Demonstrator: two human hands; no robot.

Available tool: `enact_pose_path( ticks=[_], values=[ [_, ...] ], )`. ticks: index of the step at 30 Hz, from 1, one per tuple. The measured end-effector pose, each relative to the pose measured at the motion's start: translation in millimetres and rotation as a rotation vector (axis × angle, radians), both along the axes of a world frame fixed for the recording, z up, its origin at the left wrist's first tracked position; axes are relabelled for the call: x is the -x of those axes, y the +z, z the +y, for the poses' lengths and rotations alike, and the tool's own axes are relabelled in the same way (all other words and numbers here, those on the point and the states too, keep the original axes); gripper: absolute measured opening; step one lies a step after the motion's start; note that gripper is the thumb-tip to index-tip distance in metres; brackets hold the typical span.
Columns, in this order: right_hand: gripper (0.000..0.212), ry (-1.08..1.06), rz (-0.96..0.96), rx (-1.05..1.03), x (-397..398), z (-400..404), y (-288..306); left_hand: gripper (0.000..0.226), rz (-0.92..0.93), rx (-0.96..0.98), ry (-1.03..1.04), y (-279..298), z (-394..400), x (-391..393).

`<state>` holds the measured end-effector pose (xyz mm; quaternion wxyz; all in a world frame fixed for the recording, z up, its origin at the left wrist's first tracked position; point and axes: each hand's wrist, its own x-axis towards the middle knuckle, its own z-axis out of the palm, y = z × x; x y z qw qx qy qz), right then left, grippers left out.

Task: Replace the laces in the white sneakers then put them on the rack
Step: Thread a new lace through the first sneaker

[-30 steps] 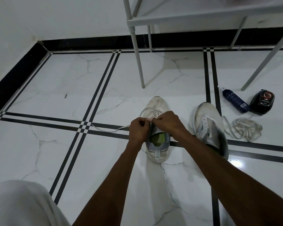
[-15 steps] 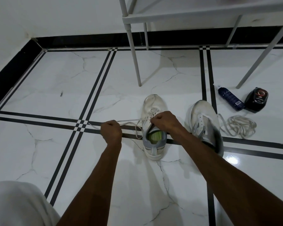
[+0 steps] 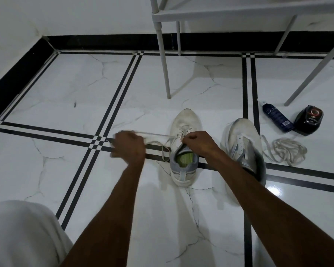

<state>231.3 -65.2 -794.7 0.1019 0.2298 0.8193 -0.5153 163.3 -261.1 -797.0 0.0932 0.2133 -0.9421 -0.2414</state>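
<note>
Left grip: blurred, fist curled round lace, drawn taut leftward.
Right grip: pinching lace at sneaker eyelets.
Floor: second sneaker just right.

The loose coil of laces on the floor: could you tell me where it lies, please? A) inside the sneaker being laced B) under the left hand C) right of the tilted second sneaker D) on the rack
C: the loose coil of laces lies on the floor tiles right of the second sneaker.
</note>
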Motion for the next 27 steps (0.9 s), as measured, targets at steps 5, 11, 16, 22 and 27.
enact_pose_path(
  ticks=[5,11,16,22,27],
  values=[
    [0.021,0.018,0.002,-0.002,3.8,0.8,-1.3,0.036,0.064,-0.112,-0.259,-6.4,-1.0,-10.7],
    [0.020,0.009,0.019,-0.021,4.3,0.4,-4.7,0.009,-0.048,-0.166,-0.684,-16.5,38.2,-29.3],
    [0.021,-0.021,0.013,0.060,0.3,2.0,-5.7,0.012,-0.088,-0.091,0.015,5.6,-3.1,-4.6],
    [0.017,-0.024,-0.002,0.063,2.8,2.4,-5.1,0.023,0.011,-0.153,-0.663,-9.4,28.8,-23.1],
    [0.014,-0.028,0.004,0.067,2.5,-0.9,-6.6,0.011,-0.003,-0.131,-0.589,-13.4,31.5,-25.5]
  ],
)
